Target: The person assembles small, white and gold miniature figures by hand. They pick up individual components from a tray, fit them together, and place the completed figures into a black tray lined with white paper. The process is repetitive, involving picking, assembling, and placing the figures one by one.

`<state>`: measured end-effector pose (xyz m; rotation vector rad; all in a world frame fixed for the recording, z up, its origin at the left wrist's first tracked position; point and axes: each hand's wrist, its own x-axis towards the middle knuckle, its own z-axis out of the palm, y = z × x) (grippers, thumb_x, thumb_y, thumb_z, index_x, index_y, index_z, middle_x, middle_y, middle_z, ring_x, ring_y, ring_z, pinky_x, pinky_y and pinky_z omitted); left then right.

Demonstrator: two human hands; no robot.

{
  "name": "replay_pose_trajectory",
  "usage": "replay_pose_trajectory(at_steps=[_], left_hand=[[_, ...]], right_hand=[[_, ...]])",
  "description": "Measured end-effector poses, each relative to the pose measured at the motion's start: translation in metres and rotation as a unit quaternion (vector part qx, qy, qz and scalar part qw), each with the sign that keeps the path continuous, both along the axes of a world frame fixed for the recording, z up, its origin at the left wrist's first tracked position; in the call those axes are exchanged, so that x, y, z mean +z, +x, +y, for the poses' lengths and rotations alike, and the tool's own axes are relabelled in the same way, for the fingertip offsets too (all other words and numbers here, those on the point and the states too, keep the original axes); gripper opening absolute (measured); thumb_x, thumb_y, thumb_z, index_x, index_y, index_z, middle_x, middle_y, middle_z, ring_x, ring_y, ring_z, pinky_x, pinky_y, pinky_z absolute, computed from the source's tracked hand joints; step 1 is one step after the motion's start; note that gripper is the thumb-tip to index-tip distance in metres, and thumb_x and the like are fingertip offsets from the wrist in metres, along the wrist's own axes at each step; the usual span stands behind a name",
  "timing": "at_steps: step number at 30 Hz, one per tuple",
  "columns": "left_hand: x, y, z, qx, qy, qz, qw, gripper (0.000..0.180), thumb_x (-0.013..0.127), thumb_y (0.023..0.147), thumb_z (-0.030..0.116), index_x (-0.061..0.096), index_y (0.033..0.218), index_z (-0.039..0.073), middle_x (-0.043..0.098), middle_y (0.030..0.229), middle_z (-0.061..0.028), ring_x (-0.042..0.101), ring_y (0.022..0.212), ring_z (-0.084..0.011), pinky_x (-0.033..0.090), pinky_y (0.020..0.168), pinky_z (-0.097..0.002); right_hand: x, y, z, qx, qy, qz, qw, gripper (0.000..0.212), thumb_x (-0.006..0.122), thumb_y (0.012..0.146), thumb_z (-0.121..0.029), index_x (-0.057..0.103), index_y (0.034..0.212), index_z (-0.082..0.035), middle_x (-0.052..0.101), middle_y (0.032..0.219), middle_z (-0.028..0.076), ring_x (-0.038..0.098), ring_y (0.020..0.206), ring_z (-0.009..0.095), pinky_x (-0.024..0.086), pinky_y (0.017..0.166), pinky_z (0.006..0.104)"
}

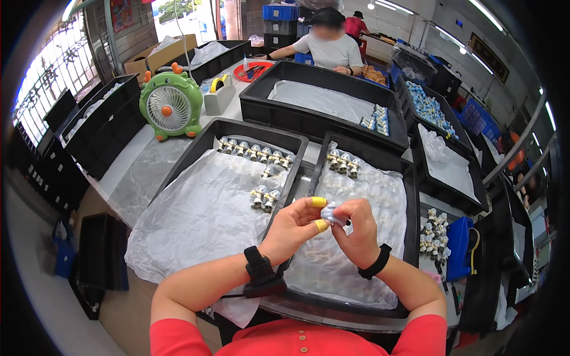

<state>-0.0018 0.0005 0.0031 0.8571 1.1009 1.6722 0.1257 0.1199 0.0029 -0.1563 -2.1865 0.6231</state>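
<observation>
A red shirt (267, 344) sits at six o'clock, with short sleeves (177, 338) at seven and five o'clock and small tan buttons (303, 340) down its front. Yellow covers (319, 202) wrap the tips of two left fingers (304, 203). A black band (256, 262) circles the left wrist, a bulky black box (265, 288) at its six o'clock; a slimmer black strap (375, 261) circles the right.

Left grip (288, 225), right grip (357, 230), pale piece (330, 215) between

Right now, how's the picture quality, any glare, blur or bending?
In the head view, daylight washes out the barred window; ceiling tube lights glare at upper right; straight edges bow near the black rim; the small pale piece between the left hand and right hand looks soft, details indistinct.
</observation>
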Motion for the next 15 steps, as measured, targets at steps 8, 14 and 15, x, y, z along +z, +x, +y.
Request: replay_pose_trajectory(at_steps=[8,14,15], left_hand=[[-0.005,-0.011,0.002,-0.036,0.024,-0.194,0.980,0.038,0.054,0.090,0.009,0.043,0.126,0.004,0.055,0.110,-0.0055,0.055,0.103,-0.0150,0.045,0.092,-0.0319],[-0.007,-0.009,0.003,-0.088,0.038,-0.220,0.971,0.047,0.055,0.089,0.008,0.037,0.133,0.005,0.054,0.112,-0.0062,0.054,0.104,-0.0166,0.045,0.090,-0.0331],[-0.004,-0.007,0.003,-0.085,0.045,-0.199,0.975,0.049,0.056,0.089,0.008,0.036,0.133,0.005,0.054,0.113,-0.0069,0.054,0.104,-0.0171,0.044,0.090,-0.0331]], right_hand=[[0.009,0.001,-0.014,0.044,0.013,0.023,0.999,0.043,0.072,0.067,0.004,0.054,0.105,-0.006,0.053,0.103,0.010,0.056,0.085,0.021,0.049,0.070,0.0285],[0.005,0.003,-0.010,0.054,-0.015,-0.014,0.998,0.048,0.074,0.067,0.001,0.054,0.110,-0.006,0.055,0.103,0.011,0.056,0.089,0.025,0.049,0.072,0.0313],[0.005,0.003,-0.009,0.043,-0.008,-0.010,0.999,0.049,0.074,0.067,0.001,0.054,0.111,-0.006,0.055,0.103,0.011,0.056,0.089,0.025,0.049,0.072,0.0311]])
